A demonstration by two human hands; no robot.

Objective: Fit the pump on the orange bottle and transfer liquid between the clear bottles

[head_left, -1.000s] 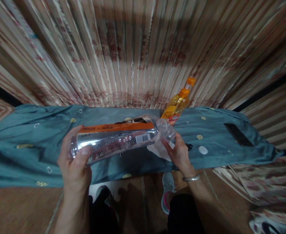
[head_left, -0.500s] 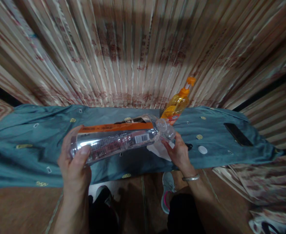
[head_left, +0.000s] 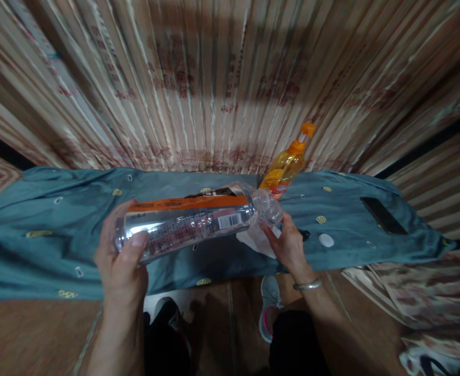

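A large clear plastic bottle (head_left: 186,232) with an orange and dark label and a barcode lies almost level in the air. Around its base, at the left, my left hand (head_left: 122,263) is closed. At the mouth end, my right hand (head_left: 288,248) pinches a small clear rounded plastic container (head_left: 271,208) against the bottle's opening. I cannot tell whether liquid passes between them. Under the right fingers is a white, tissue-like piece (head_left: 255,240); whether the hand grips it is unclear.
An orange pump bottle (head_left: 283,169) stands behind the containers on the blue-green cloth (head_left: 167,277). Right of my hand lie a small black item (head_left: 305,235), a white disc (head_left: 326,240) and a dark phone (head_left: 382,215). A striped curtain (head_left: 214,94) hangs behind.
Almost nothing differs. Both hands keep their hold, and the large bottle and small container have shifted only very slightly.
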